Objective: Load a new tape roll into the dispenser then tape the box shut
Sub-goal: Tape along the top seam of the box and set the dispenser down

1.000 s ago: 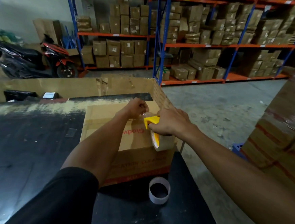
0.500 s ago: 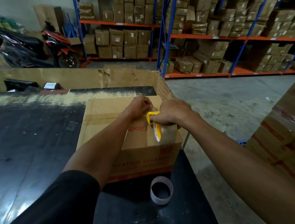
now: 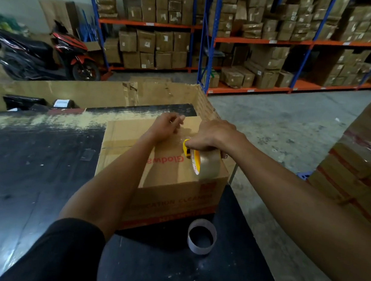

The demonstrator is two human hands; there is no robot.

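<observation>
A brown cardboard box (image 3: 136,136) with red lettering stands on the black table (image 3: 33,172), its top flaps down. My right hand (image 3: 211,134) grips the yellow tape dispenser (image 3: 188,150) with a roll of clear tape (image 3: 208,166) on it, held on the box top near its right side. My left hand (image 3: 167,125) rests on the box top just left of the dispenser, fingers loosely spread over the clear tape strip near the far edge. An empty grey tape core (image 3: 201,237) stands on the table in front of the box.
A long open cardboard carton (image 3: 95,91) runs along the table's far edge, with black parcels (image 3: 23,102) inside. Wrapped stacked boxes (image 3: 360,167) rise at the right. Blue and orange shelving (image 3: 208,38) full of cartons and a parked scooter (image 3: 54,52) stand beyond the concrete floor.
My right hand has drawn the dispenser toward me along the box top. My left hand has opened and moved toward the far edge, pressing on the tape. The camera has tilted down slightly.
</observation>
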